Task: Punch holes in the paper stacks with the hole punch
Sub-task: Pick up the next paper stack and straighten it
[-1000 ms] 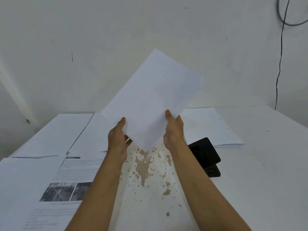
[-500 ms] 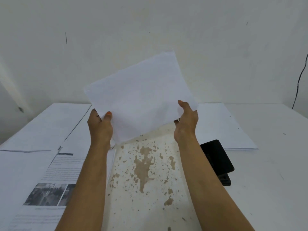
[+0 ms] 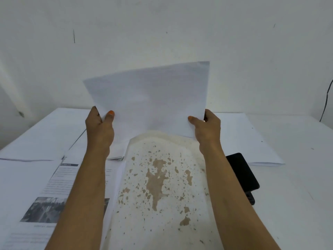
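I hold a thin white paper stack point(image 3: 151, 100) upright above the table, its long edges nearly level. My left hand point(image 3: 100, 129) pinches its lower left corner, thumb in front. My right hand point(image 3: 207, 127) pinches its lower right edge. The black hole punch point(image 3: 242, 173) lies on the table to the right of my right forearm, partly hidden by it.
Several paper stacks lie on the white table: one at the back left point(image 3: 45, 138), a printed page with a photo point(image 3: 54, 192) at the front left, one at the back right point(image 3: 252, 139). A worn, brown-spotted patch point(image 3: 158, 186) lies between my arms. The wall stands close behind.
The held stack has turned from a corner-down tilt to nearly level. My hands have spread apart toward its two lower corners.
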